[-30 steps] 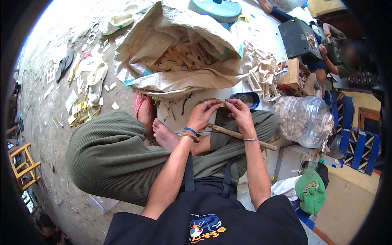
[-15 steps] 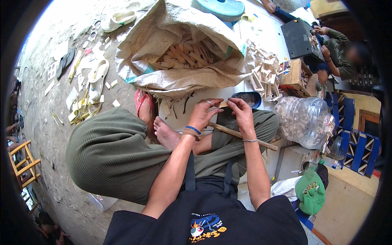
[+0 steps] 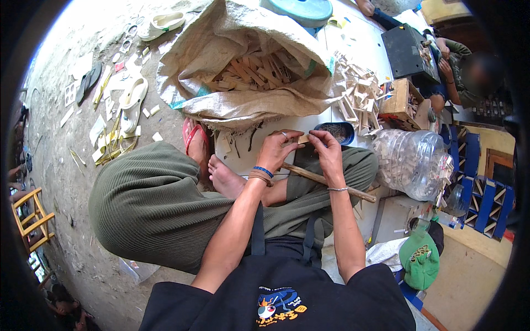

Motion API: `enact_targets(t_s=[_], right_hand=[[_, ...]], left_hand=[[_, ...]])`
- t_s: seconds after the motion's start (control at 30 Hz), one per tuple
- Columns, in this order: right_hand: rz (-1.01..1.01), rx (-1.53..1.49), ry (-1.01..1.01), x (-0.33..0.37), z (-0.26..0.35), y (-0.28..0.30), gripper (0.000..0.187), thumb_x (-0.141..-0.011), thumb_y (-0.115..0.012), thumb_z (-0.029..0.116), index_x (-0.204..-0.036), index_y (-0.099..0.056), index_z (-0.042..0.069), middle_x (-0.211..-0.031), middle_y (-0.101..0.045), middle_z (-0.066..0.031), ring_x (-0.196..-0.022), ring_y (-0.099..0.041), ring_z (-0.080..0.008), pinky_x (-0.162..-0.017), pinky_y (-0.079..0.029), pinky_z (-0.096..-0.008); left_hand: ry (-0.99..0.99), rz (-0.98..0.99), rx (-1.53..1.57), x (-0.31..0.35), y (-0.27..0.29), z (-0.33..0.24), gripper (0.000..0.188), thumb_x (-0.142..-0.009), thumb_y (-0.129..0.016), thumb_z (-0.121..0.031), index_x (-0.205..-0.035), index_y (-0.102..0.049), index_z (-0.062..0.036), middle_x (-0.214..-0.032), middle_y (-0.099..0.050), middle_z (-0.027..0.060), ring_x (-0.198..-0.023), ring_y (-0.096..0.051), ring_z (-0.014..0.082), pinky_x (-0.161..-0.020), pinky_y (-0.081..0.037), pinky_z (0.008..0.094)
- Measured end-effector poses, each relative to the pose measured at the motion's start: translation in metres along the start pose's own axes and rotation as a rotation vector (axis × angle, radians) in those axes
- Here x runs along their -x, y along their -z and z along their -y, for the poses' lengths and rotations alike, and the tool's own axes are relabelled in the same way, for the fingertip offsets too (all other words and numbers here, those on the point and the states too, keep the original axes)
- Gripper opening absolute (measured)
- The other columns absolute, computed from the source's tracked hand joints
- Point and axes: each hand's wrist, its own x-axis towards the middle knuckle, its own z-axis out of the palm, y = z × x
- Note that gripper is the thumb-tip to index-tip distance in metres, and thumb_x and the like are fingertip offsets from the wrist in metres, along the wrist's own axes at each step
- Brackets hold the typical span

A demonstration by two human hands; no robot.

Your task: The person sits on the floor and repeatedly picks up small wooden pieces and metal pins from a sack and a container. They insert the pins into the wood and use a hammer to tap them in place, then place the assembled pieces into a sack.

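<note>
Just beyond my crossed legs, my left hand (image 3: 274, 152) and my right hand (image 3: 328, 156) are closed in pinches, fingertips facing each other. Between them is a small pale wooden piece (image 3: 303, 139), its ends partly covered by the fingers. Below the hands a wooden stick (image 3: 331, 182) lies slanted across my lap, apart from the fingers; its upper end is partly hidden near my left wrist. Just past my right fingertips sits a dark blue oval container (image 3: 346, 132) with small thin bits inside, too small to make out.
Ahead, a large woven sack (image 3: 221, 110) lies open with wooden strips inside. To its right are a pile of wood pieces (image 3: 359, 91), a wooden box (image 3: 396, 106) and a big clear plastic bottle (image 3: 411, 163). A green cap (image 3: 419, 259) lies lower right; another person (image 3: 461, 71) sits beyond.
The small wooden piece has turned between my fingertips and shows more of its face. My hands have hardly shifted. The other person's hands at the right have moved.
</note>
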Motion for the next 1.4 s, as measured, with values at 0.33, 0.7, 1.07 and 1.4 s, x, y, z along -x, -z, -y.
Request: enact_targets(t_s=[0.33, 0.7, 1.07, 1.4], right_hand=[[0.029, 0.030, 0.034, -0.002, 0.000, 0.002, 0.020, -0.099, -0.076, 0.020, -0.113, -0.075, 0.006, -0.100, -0.073, 0.0041, -0.086, -0.058, -0.0032, -0.073, -0.044, -0.0214], [0.034, 0.033, 0.021, -0.003, 0.000, 0.003, 0.022, -0.098, -0.077, 0.023, -0.114, -0.076, 0.007, -0.103, -0.074, 0.0042, -0.087, -0.059, -0.0031, -0.073, -0.044, -0.0210], [0.029, 0.082, 0.047, -0.003, 0.004, 0.002, 0.023, -0.099, -0.076, 0.022, -0.113, -0.075, 0.004, -0.103, -0.075, 0.0016, -0.089, -0.060, -0.0051, -0.077, -0.046, -0.0227], [-0.022, 0.092, 0.033, 0.002, 0.010, 0.000, 0.023, -0.099, -0.076, 0.018, -0.113, -0.076, 0.000, -0.100, -0.074, -0.0014, -0.091, -0.063, -0.0071, -0.081, -0.051, -0.0243]], left_hand=[[0.030, -0.007, 0.121, 0.000, -0.003, 0.004, 0.035, -0.089, -0.081, -0.019, -0.119, -0.076, -0.0025, -0.114, -0.077, 0.0141, -0.103, -0.074, 0.0272, -0.089, -0.058, 0.0357], [0.095, 0.026, 0.139, -0.001, -0.003, 0.002, 0.039, -0.088, -0.083, -0.023, -0.121, -0.076, -0.0041, -0.117, -0.077, 0.0145, -0.106, -0.074, 0.0302, -0.091, -0.057, 0.0373], [0.149, 0.011, 0.173, 0.002, -0.002, 0.000, 0.049, -0.086, -0.088, -0.032, -0.126, -0.076, -0.0072, -0.113, -0.078, 0.0099, -0.100, -0.072, 0.0174, -0.090, -0.057, 0.0327], [0.255, 0.005, 0.307, 0.004, -0.006, 0.004, 0.038, -0.087, -0.087, -0.027, -0.117, -0.080, -0.0042, -0.111, -0.081, 0.0070, -0.099, -0.071, 0.0106, -0.088, -0.056, 0.0284]])
